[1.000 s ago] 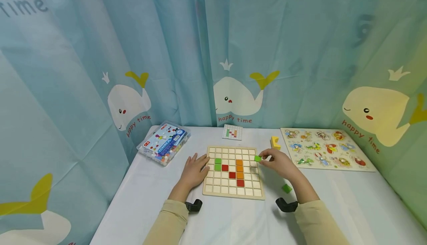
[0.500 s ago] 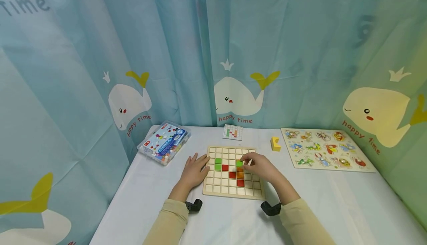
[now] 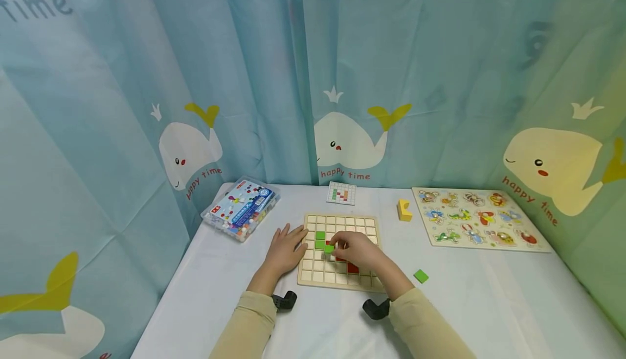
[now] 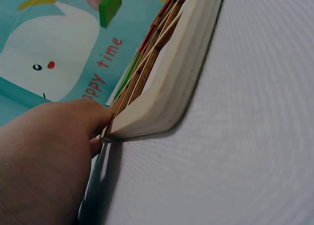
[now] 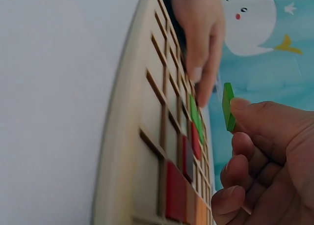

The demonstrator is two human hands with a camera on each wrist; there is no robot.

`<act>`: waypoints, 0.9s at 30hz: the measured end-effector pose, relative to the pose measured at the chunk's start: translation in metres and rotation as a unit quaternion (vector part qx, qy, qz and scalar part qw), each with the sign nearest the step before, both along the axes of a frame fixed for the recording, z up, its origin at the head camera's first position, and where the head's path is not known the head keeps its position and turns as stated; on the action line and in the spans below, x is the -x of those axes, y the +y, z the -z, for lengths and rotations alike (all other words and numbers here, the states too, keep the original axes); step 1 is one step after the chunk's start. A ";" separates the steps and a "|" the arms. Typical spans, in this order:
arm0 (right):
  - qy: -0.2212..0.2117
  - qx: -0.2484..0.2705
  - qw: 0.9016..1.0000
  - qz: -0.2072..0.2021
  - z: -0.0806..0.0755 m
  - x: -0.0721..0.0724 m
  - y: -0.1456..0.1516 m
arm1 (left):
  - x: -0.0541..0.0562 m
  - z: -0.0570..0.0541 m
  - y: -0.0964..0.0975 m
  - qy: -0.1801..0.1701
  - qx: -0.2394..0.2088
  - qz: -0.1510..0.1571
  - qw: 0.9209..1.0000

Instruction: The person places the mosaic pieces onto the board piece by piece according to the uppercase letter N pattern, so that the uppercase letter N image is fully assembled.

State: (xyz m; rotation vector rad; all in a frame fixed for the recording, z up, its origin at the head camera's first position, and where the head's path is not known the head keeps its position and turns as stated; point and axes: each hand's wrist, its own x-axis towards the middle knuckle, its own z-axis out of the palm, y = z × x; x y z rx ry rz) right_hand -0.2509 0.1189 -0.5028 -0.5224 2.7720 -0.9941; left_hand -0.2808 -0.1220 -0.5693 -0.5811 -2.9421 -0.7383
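My right hand (image 3: 357, 249) pinches a small green square tile (image 3: 329, 249) between thumb and fingertips, held above the wooden grid board (image 3: 318, 266). In the right wrist view the tile (image 5: 228, 107) stands on edge, clear of the board. On the board lie two green tiles (image 3: 320, 240), red tiles (image 3: 352, 268) and orange tiles (image 5: 201, 210); the hand hides the orange ones in the head view. My left hand (image 3: 283, 250) rests at the board's left edge, its fingers spread and loose, thumb touching the frame.
A loose green tile (image 3: 421, 276) lies right of the board. Behind stands a small pattern card (image 3: 341, 193). A yellow notched block (image 3: 404, 211) and an insect peg puzzle (image 3: 469, 224) are at the right; a clear box of beads (image 3: 241, 208) sits back left, near the curtain.
My right hand has carried the green tile leftward, from beyond the board's right edge to over its middle-left squares. The left hand has stayed in place.
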 end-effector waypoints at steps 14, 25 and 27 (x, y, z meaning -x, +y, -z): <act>-0.004 -0.028 0.998 -0.051 0.008 0.000 -0.020 | 0.000 -0.001 0.001 0.004 -0.004 0.002 1.000; 0.013 -0.059 0.997 -0.048 0.013 0.002 -0.028 | -0.001 -0.002 0.000 -0.002 0.009 -0.001 1.000; 0.015 -0.066 0.997 -0.046 0.012 0.001 -0.029 | -0.001 -0.002 0.000 -0.001 0.007 -0.001 1.000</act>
